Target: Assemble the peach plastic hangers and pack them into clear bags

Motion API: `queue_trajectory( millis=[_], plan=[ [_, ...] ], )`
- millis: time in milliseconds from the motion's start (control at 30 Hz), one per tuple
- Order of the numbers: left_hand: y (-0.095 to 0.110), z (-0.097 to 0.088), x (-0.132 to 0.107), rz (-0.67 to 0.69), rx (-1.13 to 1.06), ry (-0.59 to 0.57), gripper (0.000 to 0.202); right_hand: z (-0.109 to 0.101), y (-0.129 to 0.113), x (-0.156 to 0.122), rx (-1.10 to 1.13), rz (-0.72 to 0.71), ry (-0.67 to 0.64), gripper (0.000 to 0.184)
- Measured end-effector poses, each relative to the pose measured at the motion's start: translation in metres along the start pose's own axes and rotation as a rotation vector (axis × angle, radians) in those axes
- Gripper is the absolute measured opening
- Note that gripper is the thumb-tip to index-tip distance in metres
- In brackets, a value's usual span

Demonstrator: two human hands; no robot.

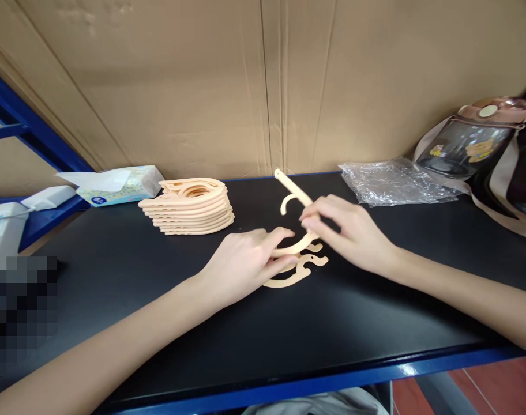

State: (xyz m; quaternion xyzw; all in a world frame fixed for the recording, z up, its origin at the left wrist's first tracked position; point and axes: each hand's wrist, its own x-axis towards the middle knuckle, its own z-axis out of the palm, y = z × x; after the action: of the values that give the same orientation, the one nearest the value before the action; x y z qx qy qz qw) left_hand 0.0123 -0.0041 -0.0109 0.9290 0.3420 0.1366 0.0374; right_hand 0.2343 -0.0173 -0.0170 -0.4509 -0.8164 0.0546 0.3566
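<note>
At the middle of the black table (pixel 116 288), my left hand (pixel 241 265) pinches the curved lower part of a peach plastic hanger piece (pixel 295 199). My right hand (pixel 349 233) grips the same piece higher up, fingers closed round its straight arm, which tilts up toward the back. Under both hands lie more loose peach hanger pieces (pixel 304 268), flat on the table. A neat stack of peach hangers (pixel 189 206) sits behind and to the left of my left hand.
A tissue pack (pixel 120 184) lies at the back left by a blue shelf frame (pixel 29 129). A crumpled clear plastic bag (pixel 393 181) and a clear-bodied bottle (pixel 474 138) with a strap sit at the back right. Cardboard forms the back wall.
</note>
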Motion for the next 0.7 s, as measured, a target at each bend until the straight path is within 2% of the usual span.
queue_trajectory(
  millis=[100,167,267,400,533,700],
  plan=[
    [-0.007,0.0,0.002,0.079,0.025,0.094,0.024,-0.005,0.024,0.008,0.103,0.206,0.164,0.015],
    [-0.012,0.002,0.003,0.104,0.032,0.122,0.023,-0.007,0.039,0.012,0.146,0.253,0.132,0.011],
    [-0.019,0.008,0.005,0.096,0.009,0.115,0.024,-0.007,0.05,0.014,0.063,0.245,-0.02,0.014],
    [-0.026,0.015,0.006,0.074,-0.054,0.095,0.025,-0.005,0.047,0.013,-0.066,0.194,-0.199,0.02],
    [-0.026,0.016,0.007,0.076,-0.11,0.095,0.027,-0.006,0.045,0.011,-0.164,0.176,-0.246,0.02],
    [-0.02,0.013,0.006,0.116,-0.111,0.042,0.027,-0.005,0.046,0.008,-0.263,0.068,-0.283,0.015]
  ],
)
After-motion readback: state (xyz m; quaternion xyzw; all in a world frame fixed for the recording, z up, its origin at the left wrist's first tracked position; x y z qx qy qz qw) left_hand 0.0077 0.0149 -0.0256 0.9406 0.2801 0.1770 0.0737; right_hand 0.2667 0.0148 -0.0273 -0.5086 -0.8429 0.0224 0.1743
